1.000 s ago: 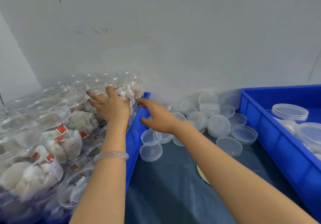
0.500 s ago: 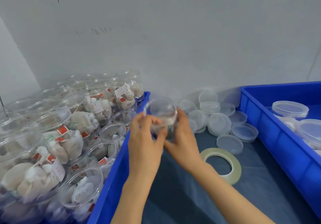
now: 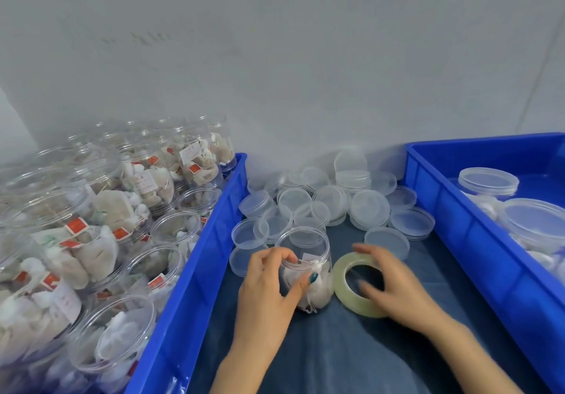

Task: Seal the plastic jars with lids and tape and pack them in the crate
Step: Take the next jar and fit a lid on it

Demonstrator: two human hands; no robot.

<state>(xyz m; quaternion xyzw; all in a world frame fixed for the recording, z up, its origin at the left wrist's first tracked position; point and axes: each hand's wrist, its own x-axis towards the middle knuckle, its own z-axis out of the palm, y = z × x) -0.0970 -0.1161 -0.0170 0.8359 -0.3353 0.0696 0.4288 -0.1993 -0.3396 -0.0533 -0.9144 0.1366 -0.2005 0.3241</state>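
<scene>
An open clear plastic jar (image 3: 308, 259) with white tea bags inside stands on the dark cloth. My left hand (image 3: 269, 283) grips it round the side, thumb on the front. To its right a roll of clear tape (image 3: 357, 286) is tilted up on its edge, and my right hand (image 3: 394, 283) holds it, fingers over the rim and into the hole. A heap of clear lids (image 3: 330, 201) lies behind the jar, near the wall.
A blue crate (image 3: 189, 289) on the left is packed with several open filled jars (image 3: 107, 225). A second blue crate (image 3: 477, 228) on the right holds lidded jars (image 3: 489, 181). A grey wall closes the back.
Both hands carried a jar from the left crate down to the cloth. The right hand let go of it and took hold of the tape roll, tipping it up.
</scene>
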